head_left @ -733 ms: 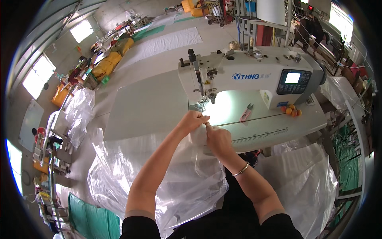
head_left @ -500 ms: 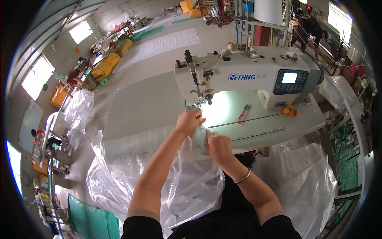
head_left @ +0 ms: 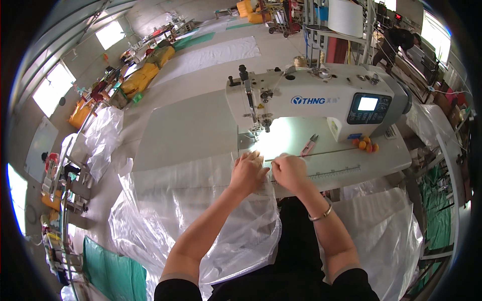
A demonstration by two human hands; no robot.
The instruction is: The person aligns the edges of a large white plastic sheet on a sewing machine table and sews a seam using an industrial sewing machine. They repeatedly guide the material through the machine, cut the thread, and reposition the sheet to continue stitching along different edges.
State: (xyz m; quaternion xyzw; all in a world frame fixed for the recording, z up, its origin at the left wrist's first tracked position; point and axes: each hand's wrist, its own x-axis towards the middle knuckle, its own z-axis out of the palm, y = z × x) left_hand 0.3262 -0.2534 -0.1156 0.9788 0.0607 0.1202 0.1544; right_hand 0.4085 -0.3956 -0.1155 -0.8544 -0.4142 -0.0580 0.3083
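Note:
A clear plastic sheet (head_left: 201, 226) lies over the front left of the sewing machine table and hangs down in folds. My left hand (head_left: 247, 174) rests on the sheet just in front of the needle area, fingers laid forward and thumb apart. Close beside it on the right, my right hand (head_left: 290, 170) is curled closed at the sheet's edge; its fingertips are partly hidden. The white sewing machine (head_left: 301, 103) stands right behind both hands, its lamp lighting the bed brightly. Pink-handled thread snips (head_left: 308, 145) lie on the bed, beyond the right hand.
Several small orange-yellow fruits (head_left: 365, 144) sit by the machine's base. A ruler scale (head_left: 334, 172) runs along the table's front. More clear plastic (head_left: 374, 236) hangs at the right. A large white thread cone (head_left: 345, 19) stands behind, and a person (head_left: 396, 42) bends at the far right.
Both hands have drawn back from the needle toward me. My left hand has flattened from a curl, and my right hand has moved right and closed. The whole view has shifted slightly.

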